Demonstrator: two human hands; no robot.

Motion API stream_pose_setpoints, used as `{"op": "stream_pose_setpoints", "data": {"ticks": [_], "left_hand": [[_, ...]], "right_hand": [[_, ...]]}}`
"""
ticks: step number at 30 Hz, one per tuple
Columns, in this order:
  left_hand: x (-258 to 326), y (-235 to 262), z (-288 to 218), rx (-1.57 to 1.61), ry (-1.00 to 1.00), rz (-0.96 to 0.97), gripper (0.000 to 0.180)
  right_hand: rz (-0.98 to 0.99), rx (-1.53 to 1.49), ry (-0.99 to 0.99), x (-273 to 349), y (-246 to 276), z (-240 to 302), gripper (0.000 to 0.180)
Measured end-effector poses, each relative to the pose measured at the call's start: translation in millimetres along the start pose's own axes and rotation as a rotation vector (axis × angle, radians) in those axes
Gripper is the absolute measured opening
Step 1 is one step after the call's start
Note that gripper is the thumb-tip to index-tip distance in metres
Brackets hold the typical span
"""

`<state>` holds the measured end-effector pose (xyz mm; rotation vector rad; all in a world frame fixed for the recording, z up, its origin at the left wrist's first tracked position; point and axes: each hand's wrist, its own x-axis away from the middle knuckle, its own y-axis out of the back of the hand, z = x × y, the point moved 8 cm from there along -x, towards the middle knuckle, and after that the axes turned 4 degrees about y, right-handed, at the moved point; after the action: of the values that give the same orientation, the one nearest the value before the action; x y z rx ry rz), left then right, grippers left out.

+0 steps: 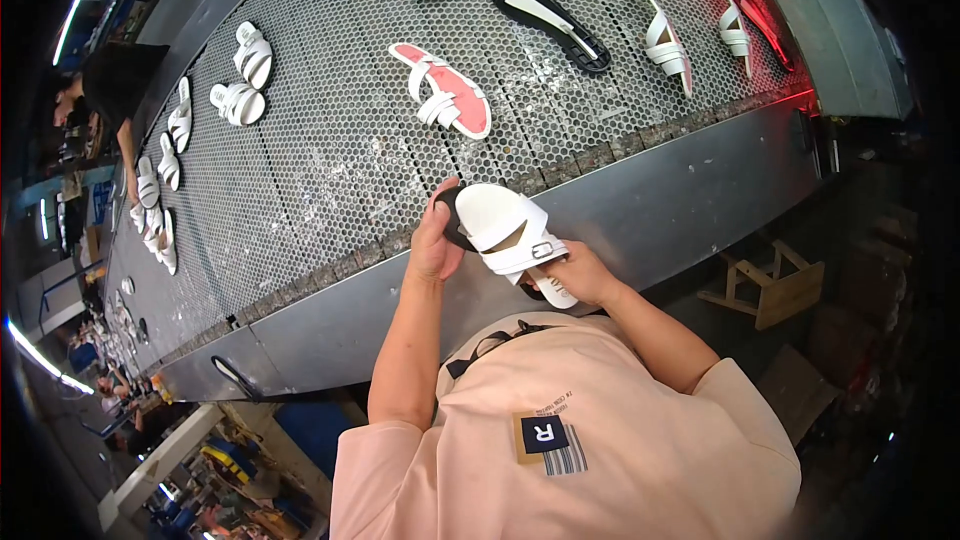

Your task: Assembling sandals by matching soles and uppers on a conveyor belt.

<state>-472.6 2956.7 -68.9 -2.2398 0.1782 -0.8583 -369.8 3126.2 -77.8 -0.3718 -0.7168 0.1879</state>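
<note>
In front of my body I hold a white strappy sandal [490,212] with a small buckle on one strap. A black sole [449,220] shows along its left side, partly behind it; whether the two are joined all along cannot be seen. My left hand [433,244] is closed on the black sole at that end, thumb towards me. My right hand [587,275] grips the sandal by the straps on its right side, and its fingertips are partly hidden. Just beyond, on the conveyor, lies a white sandal upper with a pink underside [462,100].
The perforated metal conveyor [330,155] carries black soles [550,22] and several white sandals [253,55]. Red light glows by the metal housing [835,30] at right. A wooden stool [785,290] stands on the floor. Another person's arm [127,155] reaches in at far left.
</note>
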Motion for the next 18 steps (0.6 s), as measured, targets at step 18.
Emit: {"op": "stream_pose_setpoints", "data": {"ticks": [18], "left_hand": [[-2.1, -19.8, 8.3, -0.139, 0.054, -0.088, 0.042]], "right_hand": [[0.090, 0.033, -0.057, -3.9, -0.2, -4.3, 0.020]]}}
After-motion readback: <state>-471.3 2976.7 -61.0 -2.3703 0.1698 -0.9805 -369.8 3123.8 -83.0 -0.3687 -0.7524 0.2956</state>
